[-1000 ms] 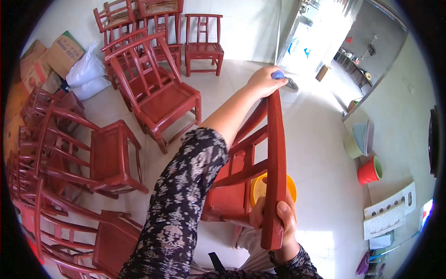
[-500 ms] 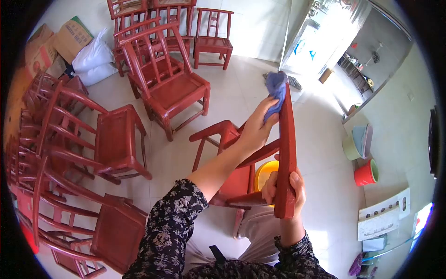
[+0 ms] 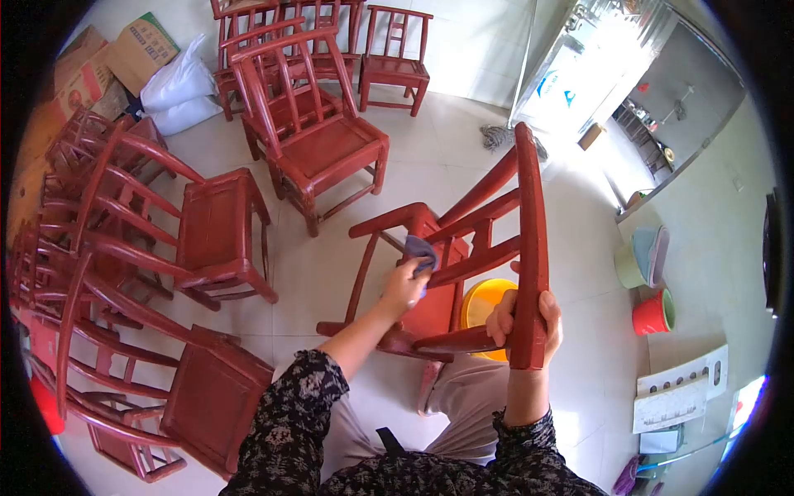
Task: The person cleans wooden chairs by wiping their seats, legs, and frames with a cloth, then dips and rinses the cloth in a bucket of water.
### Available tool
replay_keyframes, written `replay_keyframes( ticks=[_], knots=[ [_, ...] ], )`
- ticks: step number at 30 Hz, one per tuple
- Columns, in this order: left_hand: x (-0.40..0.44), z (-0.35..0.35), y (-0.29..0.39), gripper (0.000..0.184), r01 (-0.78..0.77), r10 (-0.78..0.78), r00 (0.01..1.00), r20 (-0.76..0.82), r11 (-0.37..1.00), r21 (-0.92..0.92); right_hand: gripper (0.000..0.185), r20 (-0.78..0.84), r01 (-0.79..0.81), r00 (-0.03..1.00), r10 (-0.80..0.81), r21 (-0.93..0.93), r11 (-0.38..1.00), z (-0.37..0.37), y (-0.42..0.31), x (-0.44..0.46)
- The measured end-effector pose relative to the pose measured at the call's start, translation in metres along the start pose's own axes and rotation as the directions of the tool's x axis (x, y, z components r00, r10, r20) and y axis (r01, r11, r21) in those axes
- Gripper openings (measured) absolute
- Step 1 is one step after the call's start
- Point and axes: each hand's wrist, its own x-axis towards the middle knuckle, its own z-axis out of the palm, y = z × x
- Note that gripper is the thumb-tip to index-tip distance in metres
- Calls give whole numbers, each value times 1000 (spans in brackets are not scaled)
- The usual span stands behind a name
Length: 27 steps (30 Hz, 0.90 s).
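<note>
Fingers of my left hand (image 3: 403, 289) are closing around a bunched blue-grey cloth (image 3: 420, 250), which is touching the held chair (image 3: 532, 215) near where its back is joining its seat. Fingers of my right hand (image 3: 529, 321) are wrapping around the lower end, as seen in this view, of the chair's long top rail, the thumb lying along the near side. The held chair, red and wooden, is standing tilted in front of my knees, its back leaning towards me and its seat (image 3: 436, 312) showing beyond the slats. A yellow basin (image 3: 478, 299) is showing partly behind the chair, near my right hand. To the left, more red chairs (image 3: 217, 227) are standing close together; one small chair (image 3: 395, 70) is standing near the far wall. Cardboard boxes (image 3: 142, 54) and white bags (image 3: 180, 91) are resting at the upper left. A grey mop head (image 3: 496, 138) is lying on the floor beyond the held chair. Along the right wall, a red bucket (image 3: 648, 317) is standing near a pale green bucket (image 3: 628, 266).
</note>
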Motion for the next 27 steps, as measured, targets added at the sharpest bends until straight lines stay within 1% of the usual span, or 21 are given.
replay_keyframes(
  ticks=[1, 3, 5, 6, 7, 8, 9, 11, 13, 15, 16, 18, 19, 21, 22, 24, 25, 27],
  knots=[
    [-9, 4, 17, 34, -12, 11, 1000, -6, 975, -220, 55, -5, -7, 1000, 7, 5, 1000, 2, 1, -1],
    [-23, 6, 72, 38, 45, -33, 998, 44, 949, -313, 51, -98, 19, 995, -13, 61, 998, 5, 1, 0],
    [-29, 24, 100, 37, -195, 205, 979, -11, 910, -366, 51, -114, 14, 993, -10, 36, 999, 8, 0, 0],
    [-29, 33, 113, 37, -192, 202, 979, -12, 910, -367, 52, -116, 13, 993, -7, 48, 999, 8, 1, 0],
    [-26, 41, 126, 36, -382, 372, 924, -93, 869, -315, 52, -117, 11, 993, -4, 61, 998, 8, 2, 0],
    [-22, 44, 132, 36, -556, 531, 831, -164, 794, -247, 52, -113, 7, 994, 0, 60, 998, 7, 2, 0],
    [-19, 42, 132, 36, -555, 528, 832, -170, 794, -247, 55, -83, -5, 996, 7, 24, 1000, 5, 0, -1],
    [-16, 37, 125, 35, -615, 613, 781, -122, 788, 22, 58, -52, -26, 998, 25, -10, 1000, 4, 0, -1],
    [-13, 38, 99, 34, -575, 573, 810, -121, 818, 25, 55, -92, -4, 996, 14, 109, 994, 4, 1, -1],
    [-16, 32, 62, 30, -520, 544, 817, -190, 838, 165, 56, -102, -2, 995, 11, 93, 996, 5, 1, 0],
    [-16, 27, 43, 30, -516, 541, 820, -184, 840, 171, 57, -101, 8, 995, 0, 79, 997, 5, 1, 0],
    [-22, 15, 4, 27, -348, 450, 864, -225, 858, 378, 57, -101, 7, 995, 1, 76, 997, 6, 2, -1],
    [-25, 11, -16, 27, -341, 445, 867, -226, 858, 383, 57, -74, 17, 997, -12, 71, 997, 7, 2, 0],
    [-30, 5, -48, 28, -270, 385, 901, -199, 858, 437, 56, -47, 28, 999, -25, 68, 997, 7, 1, 0],
    [-35, 1, -54, 28, -270, 386, 901, -197, 856, 441, 56, -46, 33, 998, -30, 56, 998, 8, 1, 0],
    [-38, -3, -62, 22, -204, 278, 946, -168, 911, 359, 57, -49, 42, 998, -40, 48, 998, 7, 1, 0],
    [-34, -3, -65, 22, -207, 280, 946, -161, 908, 364, 57, -48, 43, 998, -42, 22, 999, 7, 1, 0],
    [-23, -1, -69, 15, -214, 291, 924, -248, 931, 294, 57, -50, 44, 998, -44, -9, 999, 9, 1, 0]
  ],
)
